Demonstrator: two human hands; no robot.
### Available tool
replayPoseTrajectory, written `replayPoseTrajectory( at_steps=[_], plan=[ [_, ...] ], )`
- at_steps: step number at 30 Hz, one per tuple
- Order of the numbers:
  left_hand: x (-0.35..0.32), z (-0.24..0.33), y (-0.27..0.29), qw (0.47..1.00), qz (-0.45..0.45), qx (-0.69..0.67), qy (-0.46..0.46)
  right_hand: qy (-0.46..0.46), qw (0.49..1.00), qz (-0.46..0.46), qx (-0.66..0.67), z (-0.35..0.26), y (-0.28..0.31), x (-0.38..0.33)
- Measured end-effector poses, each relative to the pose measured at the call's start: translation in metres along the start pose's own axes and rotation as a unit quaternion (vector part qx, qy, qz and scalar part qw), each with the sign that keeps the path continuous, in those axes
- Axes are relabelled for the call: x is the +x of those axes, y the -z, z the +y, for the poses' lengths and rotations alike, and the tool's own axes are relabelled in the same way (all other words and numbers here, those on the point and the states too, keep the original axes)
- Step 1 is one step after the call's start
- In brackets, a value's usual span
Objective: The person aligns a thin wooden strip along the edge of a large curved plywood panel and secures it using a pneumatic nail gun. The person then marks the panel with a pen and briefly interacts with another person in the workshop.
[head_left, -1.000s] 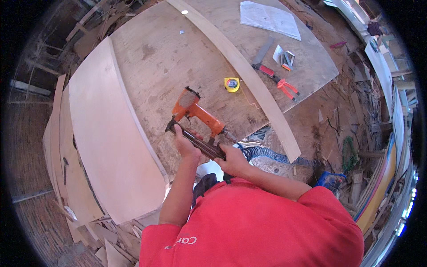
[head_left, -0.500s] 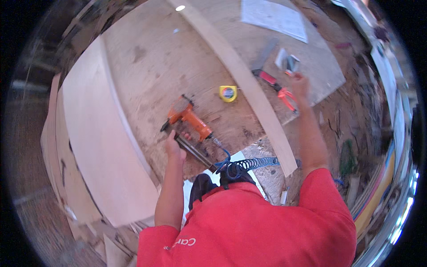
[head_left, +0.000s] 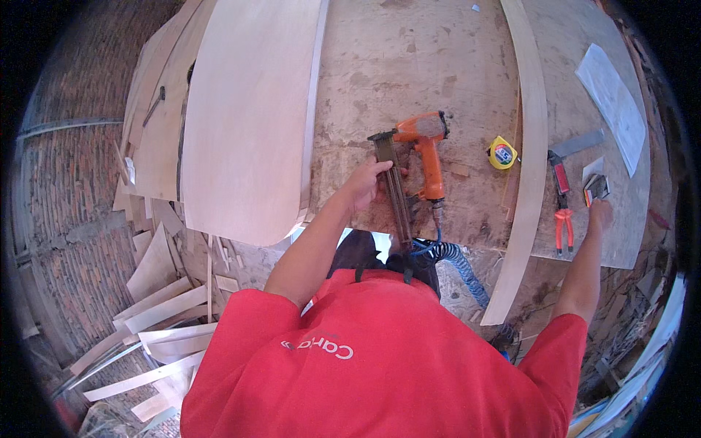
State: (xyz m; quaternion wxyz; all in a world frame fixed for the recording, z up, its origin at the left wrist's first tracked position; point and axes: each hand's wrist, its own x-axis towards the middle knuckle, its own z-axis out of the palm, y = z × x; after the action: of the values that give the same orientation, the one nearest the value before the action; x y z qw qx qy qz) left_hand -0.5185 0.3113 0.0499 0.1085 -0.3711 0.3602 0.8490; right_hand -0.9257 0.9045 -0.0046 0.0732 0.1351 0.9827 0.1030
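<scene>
Left hand (head_left: 367,182) is wrapped around the long dark magazine of the orange nail gun (head_left: 418,157), which lies on its side on the plywood desk (head_left: 409,66), its blue coiled air hose (head_left: 456,259) trailing off the near edge. Right hand (head_left: 600,214) is stretched far out to the small box of nails (head_left: 596,189), fingertips touching its near edge; whether they have pinched anything I cannot tell. Red-handled pliers (head_left: 562,212) lie just beside that hand, a yellow tape measure (head_left: 502,154) sits between gun and pliers, and a long curved wood strip (head_left: 527,153) runs between the two hands. My read: keep the gun's nose pointing away and fingers off the trigger, hold the magazine steady and flat, and lift the nail strip over the wood strip cleanly.
</scene>
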Motion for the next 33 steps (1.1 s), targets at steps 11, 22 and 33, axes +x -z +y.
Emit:
replayPoseTrajectory(
  at_steps=[11, 22, 33],
  plan=[
    [0.005, -0.011, 0.021, 0.982, -0.073, 0.129, -0.117, 0.052, 0.727, -0.146, 0.669, -0.117, 0.077, -0.271],
    [0.012, -0.01, 0.036, 0.947, -0.151, 0.189, -0.213, 0.345, 0.848, -0.139, 0.377, -0.324, 0.13, -0.463],
    [0.023, -0.017, 0.042, 0.949, -0.177, 0.163, -0.203, 0.342, 0.86, -0.125, 0.359, -0.345, 0.114, -0.478]
  ],
)
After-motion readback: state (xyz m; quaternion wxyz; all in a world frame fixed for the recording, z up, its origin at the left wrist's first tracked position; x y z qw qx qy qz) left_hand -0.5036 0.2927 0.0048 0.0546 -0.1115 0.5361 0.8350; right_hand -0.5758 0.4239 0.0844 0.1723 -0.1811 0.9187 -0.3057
